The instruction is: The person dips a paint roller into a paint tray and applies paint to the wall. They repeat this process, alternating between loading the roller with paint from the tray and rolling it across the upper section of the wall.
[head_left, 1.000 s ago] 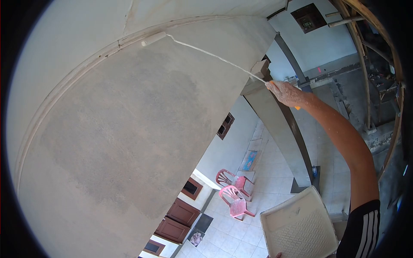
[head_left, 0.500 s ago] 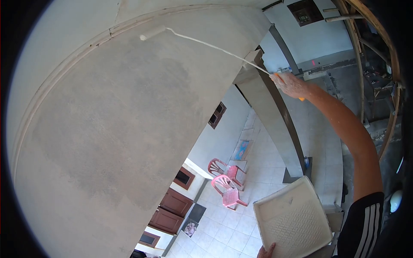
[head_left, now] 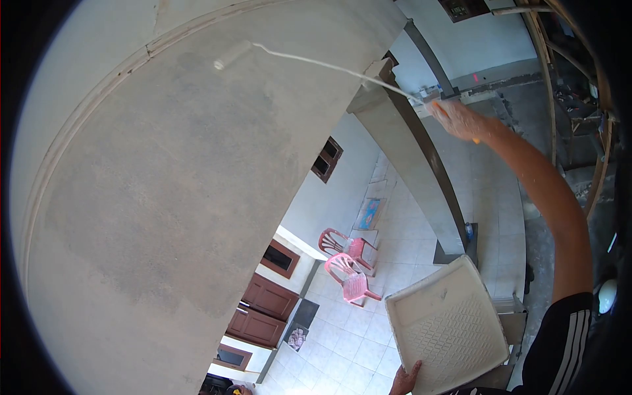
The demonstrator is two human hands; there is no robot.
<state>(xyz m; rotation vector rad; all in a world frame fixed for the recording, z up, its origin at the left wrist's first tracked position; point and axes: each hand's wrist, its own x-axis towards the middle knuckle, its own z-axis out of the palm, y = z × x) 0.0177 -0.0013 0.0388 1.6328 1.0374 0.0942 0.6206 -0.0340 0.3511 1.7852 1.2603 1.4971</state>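
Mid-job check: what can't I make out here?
Roller handle: head view, mostly hidden by the right grip.
Left grip: head view, any fingers behind the tray hidden by it, wrist cut off by the bottom edge.
Blue item near the column: head view, too small to identify.
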